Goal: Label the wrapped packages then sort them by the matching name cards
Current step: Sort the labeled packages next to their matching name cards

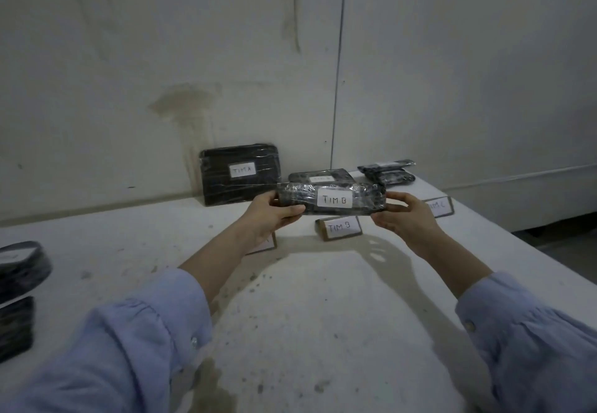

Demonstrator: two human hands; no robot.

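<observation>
the left hand [274, 215] and right hand [405, 217] each gripped 1 end of the package [332, 200], held off the worktop [323, 299], long axis running left to right, just above the tim b card [339, 228]; its spot looked dead ahead, equally near both.

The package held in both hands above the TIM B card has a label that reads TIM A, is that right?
Not quite: the head view shows the label on the package reads TIM B, not TIM A. The rest stands: the left hand and right hand hold it by its ends above the TIM B card.
</observation>
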